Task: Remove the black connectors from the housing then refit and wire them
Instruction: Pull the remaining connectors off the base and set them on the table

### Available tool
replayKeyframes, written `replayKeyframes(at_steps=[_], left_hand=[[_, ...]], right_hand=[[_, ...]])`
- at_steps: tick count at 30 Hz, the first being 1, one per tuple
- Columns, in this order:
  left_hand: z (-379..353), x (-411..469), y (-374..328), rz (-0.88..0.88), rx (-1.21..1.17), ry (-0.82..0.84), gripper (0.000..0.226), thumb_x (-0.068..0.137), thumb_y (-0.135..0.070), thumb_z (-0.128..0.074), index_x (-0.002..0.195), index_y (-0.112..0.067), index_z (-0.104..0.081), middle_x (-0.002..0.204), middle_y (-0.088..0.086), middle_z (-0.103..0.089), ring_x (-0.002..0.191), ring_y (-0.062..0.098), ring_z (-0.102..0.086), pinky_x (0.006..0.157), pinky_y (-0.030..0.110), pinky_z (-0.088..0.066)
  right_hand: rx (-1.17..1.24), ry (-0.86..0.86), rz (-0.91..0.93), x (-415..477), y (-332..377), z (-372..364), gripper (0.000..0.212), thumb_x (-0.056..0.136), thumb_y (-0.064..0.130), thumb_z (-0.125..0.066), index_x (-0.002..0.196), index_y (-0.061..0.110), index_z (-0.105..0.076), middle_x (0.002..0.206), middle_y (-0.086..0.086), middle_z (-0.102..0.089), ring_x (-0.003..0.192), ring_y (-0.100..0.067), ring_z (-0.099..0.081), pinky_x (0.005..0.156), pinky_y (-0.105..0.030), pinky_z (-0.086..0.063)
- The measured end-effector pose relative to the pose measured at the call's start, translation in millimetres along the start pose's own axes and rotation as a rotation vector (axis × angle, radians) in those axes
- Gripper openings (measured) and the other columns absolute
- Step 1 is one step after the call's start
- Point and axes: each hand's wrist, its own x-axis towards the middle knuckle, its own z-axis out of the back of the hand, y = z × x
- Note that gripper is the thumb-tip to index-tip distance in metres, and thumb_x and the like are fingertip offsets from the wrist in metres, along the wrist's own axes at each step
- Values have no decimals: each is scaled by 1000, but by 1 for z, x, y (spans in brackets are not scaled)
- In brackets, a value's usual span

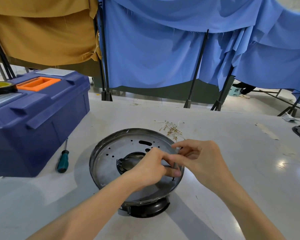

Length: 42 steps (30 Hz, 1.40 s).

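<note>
2 hands at the housing rim; connector stage underway, wiring judged outstanding.

Housing (111, 158) sits open-side up at the centre of the worktop (241, 179). Right hand (203, 158) pinches a small grey part (178, 148) at the right rim. Left hand (145, 168) has its fingers curled beside it, and its grip cannot be told. No black connector is identifiable; the plate slots appear open, so removal is probably done or nearly done. 1 small dark fastener (173, 179) stands in the plate. Loose terminal wires (171, 129) lie unattached beyond the housing. Screwdriver (63, 161) rests by the toolbox (42, 118).
</note>
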Motion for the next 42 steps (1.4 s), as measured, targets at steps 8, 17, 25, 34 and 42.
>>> replayKeyframes(at_steps=[8,17,25,34,42], left_hand=[[0,-4,0,-26,-59,-31,18,70,-16,-85,84,-12,-73,87,1,-74,91,6,-68,86,22,-49],[-2,-4,-3,-19,-64,-48,5,76,-12,-79,79,-12,-75,74,-5,-73,75,-1,-65,86,26,-50],[0,-6,-6,2,-43,-37,14,80,-8,-75,71,-19,-74,78,5,-73,85,15,-66,96,37,-48],[-2,-6,-3,8,105,-67,21,74,4,-76,91,-9,-73,84,-1,-71,89,14,-66,84,24,-53],[1,-6,-6,9,161,-50,22,74,1,-78,81,-20,-72,80,-5,-67,86,15,-66,75,17,-50]], right_hand=[[118,-38,3,-7,-5,-6,11,77,6,-77,71,15,-74,59,0,-69,53,-10,-64,58,-17,-51],[69,-175,-42,-8,-4,-14,24,70,4,-82,62,23,-70,59,3,-70,53,-12,-66,55,-18,-52],[87,19,29,6,-2,-1,27,71,-12,-71,62,13,-69,55,-3,-64,50,-15,-56,51,-34,-47],[61,-547,-55,-10,-16,-41,37,65,-17,-68,54,16,-59,45,15,-51,47,-6,-46,47,-9,-32],[97,-428,-38,-6,-17,-27,28,73,1,-76,57,18,-62,50,5,-58,46,-12,-47,49,-17,-41]])
